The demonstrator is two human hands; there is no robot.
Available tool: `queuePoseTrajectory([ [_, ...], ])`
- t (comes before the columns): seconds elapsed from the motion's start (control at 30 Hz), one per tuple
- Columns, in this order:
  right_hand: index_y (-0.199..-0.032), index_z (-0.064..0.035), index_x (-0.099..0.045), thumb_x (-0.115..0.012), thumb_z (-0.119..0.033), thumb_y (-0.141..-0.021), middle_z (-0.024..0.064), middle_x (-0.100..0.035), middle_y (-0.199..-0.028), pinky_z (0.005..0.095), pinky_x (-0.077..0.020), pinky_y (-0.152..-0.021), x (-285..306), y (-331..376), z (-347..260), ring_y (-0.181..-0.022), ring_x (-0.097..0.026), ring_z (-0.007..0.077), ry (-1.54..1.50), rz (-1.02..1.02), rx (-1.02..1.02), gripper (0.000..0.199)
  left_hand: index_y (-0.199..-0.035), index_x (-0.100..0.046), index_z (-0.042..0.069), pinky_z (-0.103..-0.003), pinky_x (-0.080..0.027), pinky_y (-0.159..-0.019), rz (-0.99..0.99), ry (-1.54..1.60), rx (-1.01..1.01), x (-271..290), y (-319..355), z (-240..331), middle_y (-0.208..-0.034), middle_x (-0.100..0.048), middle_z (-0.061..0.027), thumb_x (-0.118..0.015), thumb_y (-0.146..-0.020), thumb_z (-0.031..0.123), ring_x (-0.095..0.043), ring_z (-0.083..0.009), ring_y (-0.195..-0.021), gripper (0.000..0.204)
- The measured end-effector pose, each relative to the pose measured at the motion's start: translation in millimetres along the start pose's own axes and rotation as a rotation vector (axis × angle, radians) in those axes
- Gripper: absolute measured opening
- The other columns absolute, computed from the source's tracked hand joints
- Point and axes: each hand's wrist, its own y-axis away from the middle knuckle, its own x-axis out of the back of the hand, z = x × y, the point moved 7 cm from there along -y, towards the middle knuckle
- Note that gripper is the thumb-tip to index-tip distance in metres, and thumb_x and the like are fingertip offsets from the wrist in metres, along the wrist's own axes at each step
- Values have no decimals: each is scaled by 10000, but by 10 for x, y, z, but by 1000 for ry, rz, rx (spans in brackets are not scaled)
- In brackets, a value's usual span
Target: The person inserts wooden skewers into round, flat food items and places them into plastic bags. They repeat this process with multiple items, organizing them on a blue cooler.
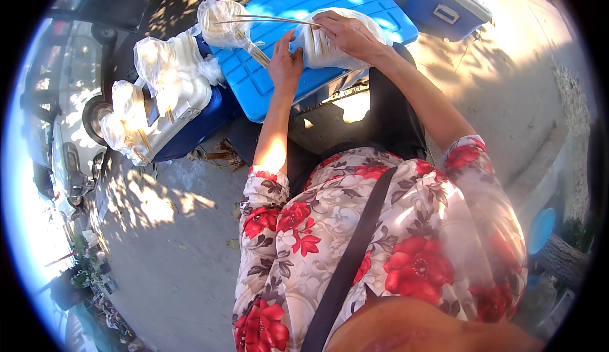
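Observation:
My right hand [347, 36] is closed in a pinch on thin wooden sticks [273, 19], which point left over the blue lid. Under that hand lies a clear plastic bag [365, 27] with pale contents that I cannot make out. My left hand [285, 65] is at the bag's left edge, fingers stretched upward and thumb apart, and I see nothing held in it. Left of it rests a bundle [221, 23] wrapped in clear plastic, its sticks [257, 52] poking out toward my left wrist.
The blue ribbed lid [266, 92] tops a bin before my knees. At left, several plastic-wrapped bundles [155, 63] with sticks sit on a white-topped blue cooler [190, 114]. Another blue cooler [447, 12] stands at far right. A parked vehicle [73, 123] is at the left.

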Motion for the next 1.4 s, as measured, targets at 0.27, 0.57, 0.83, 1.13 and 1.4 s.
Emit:
queuePoseTrajectory([
  [0.27, -1035, -48, -603, -505, -115, -883, 59, -561, -1198, 372, -485, -809, -47, 158, -6, -985, -588, 282, -11, 63, 32, 193, -1117, -549, 83, -369, -490, -655, 175, 59, 10, 112, -125, -273, -1005, -590, -98, -625, -807, 120, -618, -222, -769, 321],
  [0.57, -1050, -52, -599, -478, -188, -917, 83, -543, -1232, 395, -474, -813, -102, 111, 59, -1010, -573, 318, -76, 109, -87, 227, -1051, -550, 68, -335, -482, -645, -26, 89, -26, 6, -28, 239, -987, -574, -81, -680, -800, 232, -619, -195, -737, 326],
  [0.83, -1080, -52, -575, -457, -214, -932, 92, -550, -1216, 405, -474, -793, -105, 144, 36, -973, -579, 337, -5, 91, -110, 249, -1036, -530, 74, -404, -479, -642, 68, -229, -88, 195, 21, 99, -954, -540, -117, -565, -854, 228, -597, -272, -756, 241],
  [1.13, -1041, -57, -574, -440, -230, -938, 92, -586, -1128, 407, -475, -742, -134, 38, 92, -902, -591, 334, -32, 114, -177, 242, -912, -530, 91, -432, -462, -617, 74, -340, -262, 45, 49, 401, -856, -520, -116, -624, -719, 144, -564, -338, -763, 221],
  [1.4, -1009, -89, -571, -410, -254, -949, 83, -600, -1035, 404, -471, -728, -102, -35, 163, -857, -597, 323, 49, 112, -164, 239, -860, -536, 63, -425, -467, -608, 245, -133, -191, 234, 178, 377, -835, -529, -105, -581, -710, 57, -558, -325, -738, 156],
])
